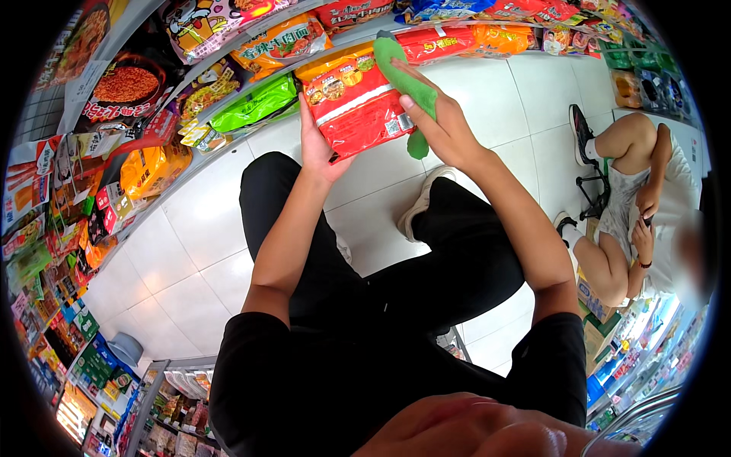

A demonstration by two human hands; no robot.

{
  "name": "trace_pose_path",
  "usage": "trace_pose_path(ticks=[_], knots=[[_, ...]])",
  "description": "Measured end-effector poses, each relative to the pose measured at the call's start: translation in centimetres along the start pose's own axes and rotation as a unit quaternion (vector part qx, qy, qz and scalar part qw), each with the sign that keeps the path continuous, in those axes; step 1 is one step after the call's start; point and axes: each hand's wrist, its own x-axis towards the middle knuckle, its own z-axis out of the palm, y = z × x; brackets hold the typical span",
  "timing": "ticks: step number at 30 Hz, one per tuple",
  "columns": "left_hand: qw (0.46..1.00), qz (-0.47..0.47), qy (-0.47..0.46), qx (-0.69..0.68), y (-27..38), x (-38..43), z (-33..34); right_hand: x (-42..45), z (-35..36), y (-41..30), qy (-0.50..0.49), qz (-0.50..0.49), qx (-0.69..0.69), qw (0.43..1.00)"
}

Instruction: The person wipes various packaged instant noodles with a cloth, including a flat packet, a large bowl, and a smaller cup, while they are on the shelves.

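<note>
A red multipack of instant noodles is held out before me, its printed back turned up. My left hand grips the pack along its lower left edge, the fingers hidden beneath. At the pack's right edge, my right hand holds a green cloth, which lies under the fingers and thumb and hangs down past the corner. The cloth's upper end reaches the shelf edge. Beside the pack, on the lower shelf, lies a green noodle packet.
Shelves with packaged noodles and snacks curve along the top and left. A seated person is at the right, near drink bottles. A grey-blue bucket stands lower left. A display rack is behind me.
</note>
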Motion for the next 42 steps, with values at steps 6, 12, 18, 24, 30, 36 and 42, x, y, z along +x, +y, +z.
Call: trace_pose_path(ticks=[6, 12, 18, 24, 30, 36, 42], knots=[[1.000, 0.000, -0.001, 0.014, -0.1, 0.0, 0.2, -0.1, -0.1, 0.2, 0.009, 0.000, 0.005, 1.000], [0.999, -0.007, 0.022, 0.044, -0.2, -0.2, 1.0, -0.3, -0.2, 0.6, 0.015, -0.007, -0.030, 0.999], [0.998, -0.008, 0.015, 0.058, -0.2, -0.3, 1.4, -0.2, -0.2, 0.7, 0.025, -0.013, -0.051, 0.998], [0.997, -0.004, 0.013, 0.072, -0.4, -0.2, 1.3, -0.1, -0.2, 0.9, 0.037, -0.026, -0.058, 0.997], [0.992, -0.049, 0.020, 0.115, -0.5, -0.4, 1.8, -0.1, -0.2, 1.0, 0.042, -0.045, -0.103, 0.993], [0.990, -0.037, 0.003, 0.133, -0.9, -0.1, 1.2, 0.1, 0.0, 0.6, -0.003, -0.087, -0.165, 0.982], [0.992, -0.043, -0.010, 0.114, -0.9, 0.0, 1.0, 0.0, 0.0, 0.7, -0.012, -0.088, -0.175, 0.981]])
